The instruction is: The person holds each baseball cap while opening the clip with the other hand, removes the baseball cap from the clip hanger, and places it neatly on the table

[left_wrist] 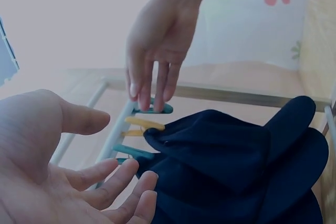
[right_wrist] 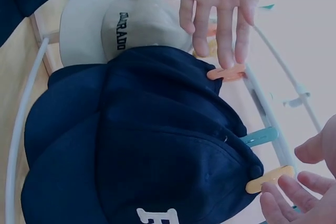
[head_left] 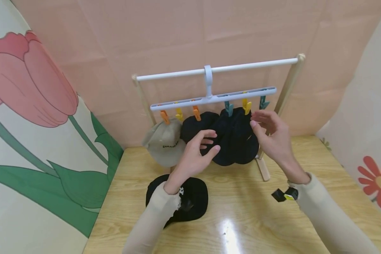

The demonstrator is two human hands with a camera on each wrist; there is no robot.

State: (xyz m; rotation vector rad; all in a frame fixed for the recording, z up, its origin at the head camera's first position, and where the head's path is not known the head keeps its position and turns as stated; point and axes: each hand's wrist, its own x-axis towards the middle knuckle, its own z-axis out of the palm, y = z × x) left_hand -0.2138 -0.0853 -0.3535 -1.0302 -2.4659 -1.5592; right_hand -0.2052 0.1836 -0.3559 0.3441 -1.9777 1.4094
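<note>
Several dark navy caps [head_left: 238, 141] and a beige cap [head_left: 163, 141] hang by clothespins from a pale blue clip hanger [head_left: 185, 103]. My left hand [head_left: 195, 153] is in front of the dark caps, fingers loosely bent and apart from the thumb, holding nothing. At the right end of the caps my right hand [head_left: 271, 135] is raised, its fingertips close to the yellow clothespin [right_wrist: 270, 179] that grips the nearest cap. Nothing shows between its thumb and fingers. A white letter [right_wrist: 157, 216] marks that cap's front.
A white rod [head_left: 251, 66] on wooden posts [head_left: 287, 84] carries the hanger. On the wood-grain table [head_left: 241, 211] lies a black cap [head_left: 197, 197], partly behind my left forearm. A teal clothespin [head_left: 263, 103] holds no cap at the hanger's right end. Behind stands a pink backdrop [head_left: 165, 35].
</note>
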